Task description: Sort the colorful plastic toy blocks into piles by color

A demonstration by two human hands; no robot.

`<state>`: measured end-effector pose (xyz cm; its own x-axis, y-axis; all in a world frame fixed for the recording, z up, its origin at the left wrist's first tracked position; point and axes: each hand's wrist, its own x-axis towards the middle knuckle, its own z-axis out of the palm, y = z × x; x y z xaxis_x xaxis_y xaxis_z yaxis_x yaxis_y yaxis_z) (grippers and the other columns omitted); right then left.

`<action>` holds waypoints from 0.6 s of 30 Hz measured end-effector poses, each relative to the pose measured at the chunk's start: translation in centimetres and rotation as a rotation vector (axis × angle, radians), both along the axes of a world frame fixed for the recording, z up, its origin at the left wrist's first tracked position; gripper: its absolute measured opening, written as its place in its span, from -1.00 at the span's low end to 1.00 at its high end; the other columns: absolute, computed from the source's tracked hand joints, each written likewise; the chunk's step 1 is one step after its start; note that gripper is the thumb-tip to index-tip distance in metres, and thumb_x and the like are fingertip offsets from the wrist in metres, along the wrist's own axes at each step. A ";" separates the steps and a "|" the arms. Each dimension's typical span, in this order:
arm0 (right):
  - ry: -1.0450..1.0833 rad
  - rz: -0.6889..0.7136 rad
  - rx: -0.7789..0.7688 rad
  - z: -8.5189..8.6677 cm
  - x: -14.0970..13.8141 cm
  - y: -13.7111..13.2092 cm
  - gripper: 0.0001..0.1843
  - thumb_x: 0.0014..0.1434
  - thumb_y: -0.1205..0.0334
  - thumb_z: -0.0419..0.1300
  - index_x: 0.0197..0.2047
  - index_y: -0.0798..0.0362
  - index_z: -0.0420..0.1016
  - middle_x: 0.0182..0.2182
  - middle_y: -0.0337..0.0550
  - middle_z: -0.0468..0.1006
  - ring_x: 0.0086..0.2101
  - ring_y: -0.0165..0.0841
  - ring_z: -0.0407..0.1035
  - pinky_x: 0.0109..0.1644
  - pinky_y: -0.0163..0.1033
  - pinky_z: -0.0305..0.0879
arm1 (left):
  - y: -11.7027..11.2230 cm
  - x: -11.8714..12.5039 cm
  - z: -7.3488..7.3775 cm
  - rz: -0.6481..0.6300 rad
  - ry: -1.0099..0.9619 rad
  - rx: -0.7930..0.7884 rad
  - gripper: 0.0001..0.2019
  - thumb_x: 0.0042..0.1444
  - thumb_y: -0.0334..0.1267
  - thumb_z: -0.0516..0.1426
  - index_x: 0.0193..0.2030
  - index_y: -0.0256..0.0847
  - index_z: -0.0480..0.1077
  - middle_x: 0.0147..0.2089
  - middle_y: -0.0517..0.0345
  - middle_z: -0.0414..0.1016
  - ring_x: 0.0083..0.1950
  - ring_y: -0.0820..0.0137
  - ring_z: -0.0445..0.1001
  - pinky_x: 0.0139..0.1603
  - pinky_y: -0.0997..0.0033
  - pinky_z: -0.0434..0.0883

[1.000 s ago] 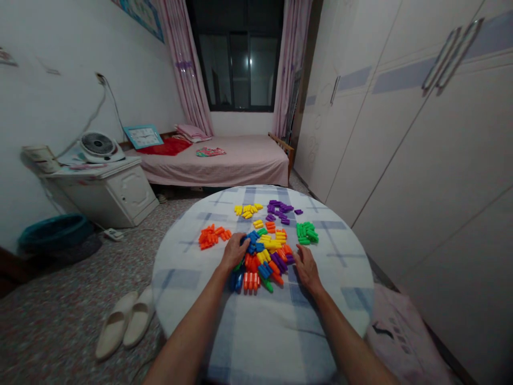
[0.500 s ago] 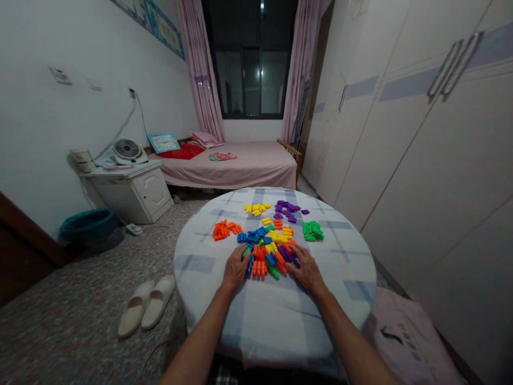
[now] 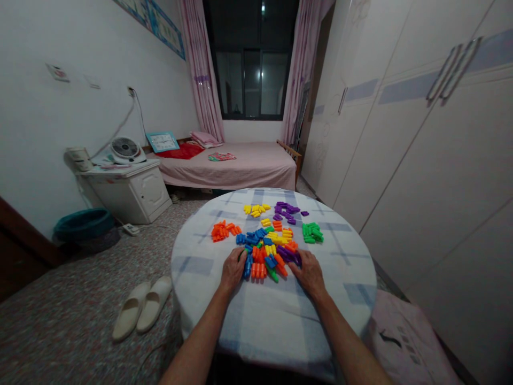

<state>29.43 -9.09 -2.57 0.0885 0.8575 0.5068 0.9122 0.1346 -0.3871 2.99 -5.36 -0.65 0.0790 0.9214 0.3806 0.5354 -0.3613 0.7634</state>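
A mixed heap of plastic building blocks in orange, blue, yellow, green and purple lies on the round table between my hands. At the heap's left edge my left hand has its fingers curled round a green block, mostly hidden, next to blue blocks. On the other side my right hand closes its thumb and fingers on the end of a purple block. Sorted groups lie around: orange, yellow, purple and green.
A checked cloth covers the round table. Beyond it stands a bed, with a white cabinet carrying a fan to the left. Wardrobe doors run along the right. Slippers and a bin are on the floor.
My right hand has moved slightly right, and the purple blocks at its fingers have shifted right with it. My left hand has shifted slightly left, showing more of the blue blocks.
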 end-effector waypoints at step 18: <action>-0.007 0.164 -0.048 0.8 -0.7 -0.4 -0.43 0.11 0.22 0.07 0.21 -0.03 0.19 0.11 -0.05 0.30 0.06 -0.21 0.22 0.11 -0.04 0.22 | 0.0 -0.1 0.2 0.004 -0.011 -0.043 -0.66 0.22 -0.12 -0.10 -0.12 -0.21 0.41 -0.10 0.04 0.50 -0.05 0.34 0.44 0.02 0.33 0.34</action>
